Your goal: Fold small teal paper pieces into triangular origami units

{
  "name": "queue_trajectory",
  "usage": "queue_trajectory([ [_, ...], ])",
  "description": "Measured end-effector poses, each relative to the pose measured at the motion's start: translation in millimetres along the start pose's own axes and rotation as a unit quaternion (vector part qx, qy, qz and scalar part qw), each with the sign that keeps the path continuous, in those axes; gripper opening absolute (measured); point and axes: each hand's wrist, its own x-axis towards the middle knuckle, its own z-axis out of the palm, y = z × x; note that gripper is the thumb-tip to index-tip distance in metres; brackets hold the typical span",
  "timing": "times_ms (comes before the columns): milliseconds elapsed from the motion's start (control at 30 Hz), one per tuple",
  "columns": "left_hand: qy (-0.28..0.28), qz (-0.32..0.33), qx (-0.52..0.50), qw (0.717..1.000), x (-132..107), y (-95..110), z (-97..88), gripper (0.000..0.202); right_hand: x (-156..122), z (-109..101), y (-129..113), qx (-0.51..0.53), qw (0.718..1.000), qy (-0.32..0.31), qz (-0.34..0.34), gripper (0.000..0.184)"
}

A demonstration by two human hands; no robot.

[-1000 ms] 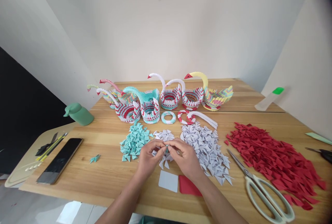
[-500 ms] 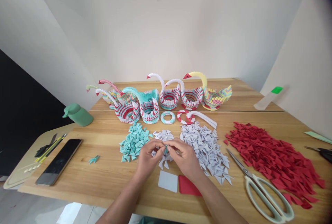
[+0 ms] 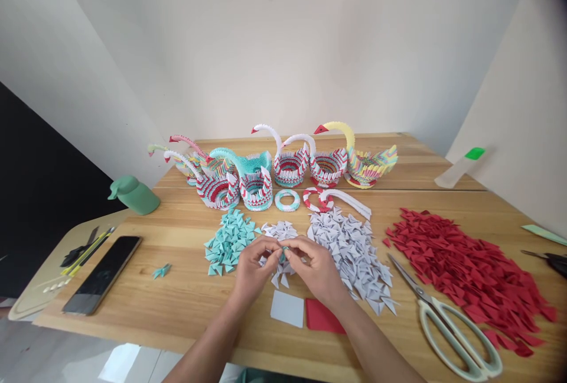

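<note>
My left hand [image 3: 257, 266] and my right hand [image 3: 312, 263] meet at the middle of the table, fingertips pinched together on a small teal folded paper piece [image 3: 282, 256]. Fingers cover most of that piece. Just beyond them lies a small heap of white folded pieces [image 3: 280, 230]. To the left is a pile of teal folded pieces [image 3: 231, 241], to the right a bigger pile of white folded pieces [image 3: 354, 253]. Below my hands rest a white paper sheet [image 3: 287, 309] and a red paper sheet [image 3: 323, 317], the latter partly under my right forearm.
Several paper swans [image 3: 290, 167] stand at the back, with a teal-and-white ring [image 3: 287, 200] before them. Scissors [image 3: 436, 306] and a red pile of pieces [image 3: 469, 276] lie right. A phone [image 3: 104, 276], a green bottle [image 3: 135, 195] and a small joined teal piece [image 3: 162, 270] are left.
My fingertips have shifted very slightly around the teal piece. The whole view has moved a little; the piles and other things keep their places on the table.
</note>
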Motion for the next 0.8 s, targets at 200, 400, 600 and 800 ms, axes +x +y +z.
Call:
queue_trajectory([
  [200,0.003,0.012,-0.003,1.0,0.1,2.3,0.7,0.014,0.0,-0.4,2.4,0.006,1.0,0.009,0.014,0.02],
  [400,0.003,0.03,0.001,1.0,0.5,0.9,2.1,0.005,-0.6,0.1,6.2,0.006,1.0,0.025,0.015,0.017],
  [600,0.011,0.038,0.018,0.999,0.1,1.8,3.0,0.005,-1.2,-0.2,5.2,0.003,0.999,0.03,0.021,0.017],
  [800,0.005,0.028,0.014,1.0,0.3,2.4,2.2,0.008,-0.4,-0.5,5.4,0.005,0.999,0.028,0.022,0.019],
])
